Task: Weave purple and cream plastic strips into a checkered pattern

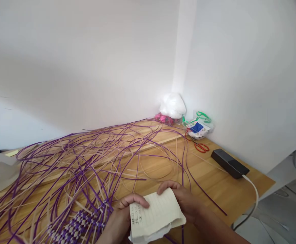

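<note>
At the lower middle, a cream lined paper pad with handwriting near its left edge is held in both hands. My left hand grips its left side, thumb lying on top. My right hand is closed on its upper right edge, fingers curled over. The lower edge of the pad is loose, with white sheets showing below. Beside my left hand lies a purple and beige woven piece, its long loose strands spreading over the wooden table.
Red-handled scissors lie at the back right by plastic packets. A white bag and pink items stand in the corner. A dark power strip with a white cable lies near the right edge.
</note>
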The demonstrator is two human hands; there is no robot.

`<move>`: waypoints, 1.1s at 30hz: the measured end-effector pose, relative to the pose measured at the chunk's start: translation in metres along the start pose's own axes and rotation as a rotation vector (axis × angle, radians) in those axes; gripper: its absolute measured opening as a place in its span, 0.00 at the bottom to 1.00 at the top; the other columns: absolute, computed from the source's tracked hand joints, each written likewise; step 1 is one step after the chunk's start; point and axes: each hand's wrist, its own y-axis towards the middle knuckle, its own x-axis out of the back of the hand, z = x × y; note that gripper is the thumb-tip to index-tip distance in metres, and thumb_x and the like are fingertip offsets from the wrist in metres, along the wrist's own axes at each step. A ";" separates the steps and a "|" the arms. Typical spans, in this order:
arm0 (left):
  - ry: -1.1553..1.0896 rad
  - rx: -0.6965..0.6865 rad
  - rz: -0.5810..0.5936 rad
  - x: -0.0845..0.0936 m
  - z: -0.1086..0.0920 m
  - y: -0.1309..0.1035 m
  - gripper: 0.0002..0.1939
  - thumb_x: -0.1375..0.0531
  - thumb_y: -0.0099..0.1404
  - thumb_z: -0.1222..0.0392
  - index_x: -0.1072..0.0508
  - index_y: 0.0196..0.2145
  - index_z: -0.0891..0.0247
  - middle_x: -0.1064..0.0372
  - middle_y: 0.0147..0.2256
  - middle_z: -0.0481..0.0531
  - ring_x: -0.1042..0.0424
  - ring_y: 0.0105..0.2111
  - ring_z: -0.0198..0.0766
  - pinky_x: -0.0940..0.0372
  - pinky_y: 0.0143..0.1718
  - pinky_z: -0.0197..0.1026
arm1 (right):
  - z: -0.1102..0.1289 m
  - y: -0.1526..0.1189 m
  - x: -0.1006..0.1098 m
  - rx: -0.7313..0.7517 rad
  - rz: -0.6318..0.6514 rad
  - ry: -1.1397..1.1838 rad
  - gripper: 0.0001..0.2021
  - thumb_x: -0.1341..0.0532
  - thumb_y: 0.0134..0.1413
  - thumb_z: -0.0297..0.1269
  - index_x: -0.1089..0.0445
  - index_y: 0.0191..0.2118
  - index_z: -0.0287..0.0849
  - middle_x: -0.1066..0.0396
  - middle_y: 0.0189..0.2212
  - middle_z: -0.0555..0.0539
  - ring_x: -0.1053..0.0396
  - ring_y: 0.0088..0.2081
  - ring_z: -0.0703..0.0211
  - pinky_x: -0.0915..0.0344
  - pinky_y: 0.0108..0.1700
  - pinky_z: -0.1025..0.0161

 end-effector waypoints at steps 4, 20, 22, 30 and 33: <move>0.029 0.000 0.020 -0.005 -0.004 0.002 0.09 0.34 0.45 0.57 0.27 0.22 0.64 0.30 0.18 0.52 0.34 0.16 0.34 0.44 0.20 0.34 | 0.002 0.004 0.004 -0.047 -0.075 0.064 0.08 0.30 0.36 0.33 0.26 0.27 0.39 0.28 0.22 0.49 0.34 0.22 0.65 0.42 0.27 0.69; 0.131 -0.005 0.118 -0.042 -0.042 0.062 0.20 0.32 0.54 0.58 0.24 0.44 0.69 0.22 0.37 0.61 0.23 0.30 0.42 0.32 0.31 0.38 | 0.201 0.021 0.203 0.177 -0.854 -1.550 0.14 0.37 0.48 0.32 0.23 0.42 0.42 0.25 0.29 0.45 0.30 0.33 0.52 0.40 0.35 0.61; 0.174 -0.012 0.152 -0.057 -0.053 0.075 0.17 0.33 0.55 0.60 0.24 0.42 0.71 0.22 0.37 0.62 0.24 0.29 0.41 0.33 0.30 0.37 | 0.222 0.034 0.237 0.143 -0.903 -1.571 0.15 0.37 0.46 0.30 0.23 0.43 0.41 0.26 0.26 0.46 0.31 0.30 0.52 0.41 0.34 0.61; 0.325 -0.114 0.166 -0.132 -0.086 0.162 0.12 0.38 0.58 0.70 0.25 0.41 0.72 0.22 0.39 0.62 0.24 0.32 0.40 0.30 0.35 0.39 | 0.223 0.081 0.287 0.292 -0.816 -1.604 0.15 0.30 0.40 0.38 0.25 0.38 0.42 0.26 0.35 0.43 0.34 0.34 0.53 0.45 0.32 0.62; 0.358 -0.120 0.085 -0.153 -0.088 0.200 0.16 0.39 0.58 0.73 0.27 0.45 0.71 0.23 0.42 0.63 0.24 0.31 0.40 0.29 0.34 0.41 | 0.227 0.088 0.287 0.374 -0.818 -1.555 0.11 0.32 0.45 0.43 0.27 0.32 0.42 0.27 0.30 0.46 0.35 0.31 0.56 0.47 0.31 0.63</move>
